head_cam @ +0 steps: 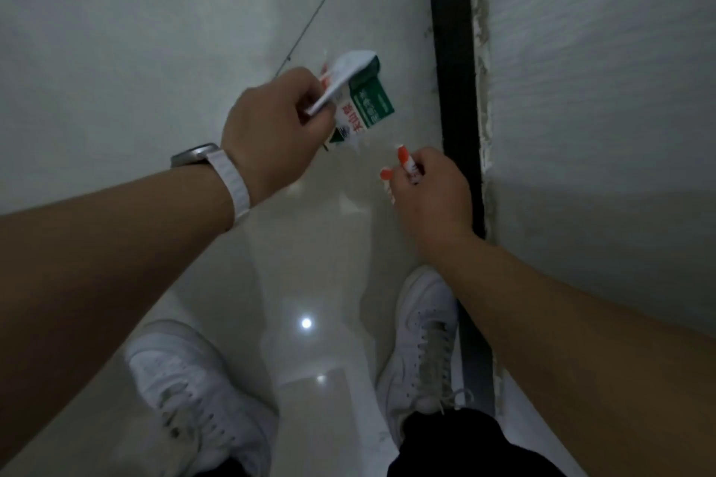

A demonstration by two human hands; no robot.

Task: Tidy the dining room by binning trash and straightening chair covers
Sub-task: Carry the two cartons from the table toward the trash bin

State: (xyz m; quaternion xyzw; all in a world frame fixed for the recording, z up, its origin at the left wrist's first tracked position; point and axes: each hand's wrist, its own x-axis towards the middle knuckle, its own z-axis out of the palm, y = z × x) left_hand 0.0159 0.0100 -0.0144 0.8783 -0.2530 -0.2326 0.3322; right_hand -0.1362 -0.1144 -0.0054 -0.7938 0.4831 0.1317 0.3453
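Black floor strip (453,50) beside right hand (430,194)

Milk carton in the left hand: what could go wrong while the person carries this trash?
1. The left hand grips the milk carton and a crumpled white paper together, so one might slip out.
2. The carton is tilted; if any liquid remains inside, it could drip onto the glossy floor.
3. Small red-and-white wrappers stick out of the right hand and might drop.
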